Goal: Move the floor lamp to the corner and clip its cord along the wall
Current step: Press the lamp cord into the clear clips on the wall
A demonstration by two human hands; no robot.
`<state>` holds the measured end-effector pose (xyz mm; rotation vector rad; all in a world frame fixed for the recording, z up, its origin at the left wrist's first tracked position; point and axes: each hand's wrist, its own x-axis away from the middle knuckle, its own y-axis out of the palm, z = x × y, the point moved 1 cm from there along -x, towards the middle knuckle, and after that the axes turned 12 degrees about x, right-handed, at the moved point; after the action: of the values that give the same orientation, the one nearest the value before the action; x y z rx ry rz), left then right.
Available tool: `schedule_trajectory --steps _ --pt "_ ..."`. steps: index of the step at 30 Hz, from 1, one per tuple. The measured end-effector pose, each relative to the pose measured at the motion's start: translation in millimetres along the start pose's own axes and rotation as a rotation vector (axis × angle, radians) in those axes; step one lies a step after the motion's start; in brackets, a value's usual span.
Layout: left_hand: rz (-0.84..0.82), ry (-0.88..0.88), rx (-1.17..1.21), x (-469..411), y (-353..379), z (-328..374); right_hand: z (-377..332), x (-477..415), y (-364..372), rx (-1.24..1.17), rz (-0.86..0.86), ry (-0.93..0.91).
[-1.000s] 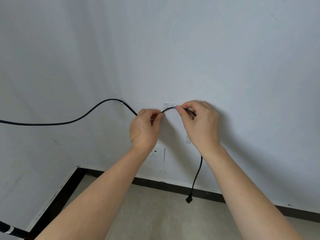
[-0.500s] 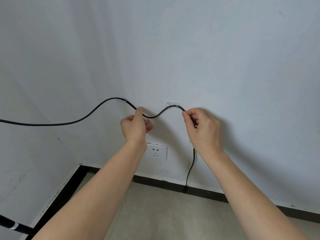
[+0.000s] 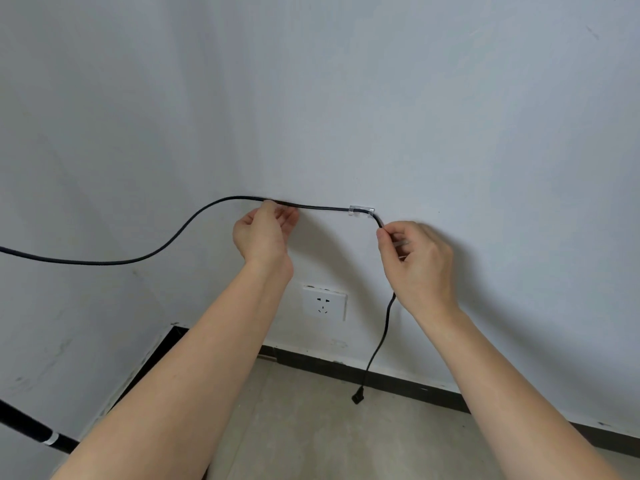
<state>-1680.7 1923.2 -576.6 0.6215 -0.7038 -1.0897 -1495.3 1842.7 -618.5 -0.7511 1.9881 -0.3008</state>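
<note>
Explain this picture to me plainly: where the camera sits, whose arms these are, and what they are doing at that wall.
The camera sits on a person's head, looking forward and down, so both bare arms are the wearer's own. The left hand presses the black cord against the white wall. The cord runs through a clear clip stuck to the wall. The right hand pinches the cord just past the clip, where it bends downward. Its plug dangles unplugged, right of the socket.

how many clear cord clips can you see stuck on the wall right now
1 for certain: the clear clip above the wall socket, with the cord through it. Others may be hidden behind the left hand or right hand.
</note>
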Motion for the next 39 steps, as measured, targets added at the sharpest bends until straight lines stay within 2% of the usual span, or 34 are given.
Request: schedule_trajectory --steps 9,14,17,22,26,28,33,39 --pt "0.075 -0.016 0.026 -6.7 1.0 4.5 2.1 2.8 0.8 -0.013 -0.029 0.048" --pt "0.061 -0.029 -0.029 -11.3 -9.7 5.1 1.5 2.5 -4.7 0.002 -0.053 0.049" --pt "0.032 -0.076 0.019 -15.3 -12.6 9.5 1.2 3.3 -6.5 0.004 -0.062 0.053" --pt "-0.02 -0.011 0.02 -16.9 -18.8 11.5 0.3 4.5 -6.5 -0.009 -0.074 0.088" --pt "-0.045 -0.041 0.117 -18.5 -21.8 9.5 -4.7 9.9 -3.2 0.056 -0.051 0.114" --pt "-0.068 -0.048 0.118 -20.5 -23.1 10.3 -10.8 13.3 -1.8 0.142 -0.001 0.052" --pt "-0.154 -0.072 0.089 -28.3 -31.7 14.8 -48.0 4.8 6.9 0.286 0.096 -0.277" --pt "-0.204 -0.165 0.113 -35.0 -40.2 21.5 -107.8 -31.7 41.6 0.444 -0.041 -0.569"
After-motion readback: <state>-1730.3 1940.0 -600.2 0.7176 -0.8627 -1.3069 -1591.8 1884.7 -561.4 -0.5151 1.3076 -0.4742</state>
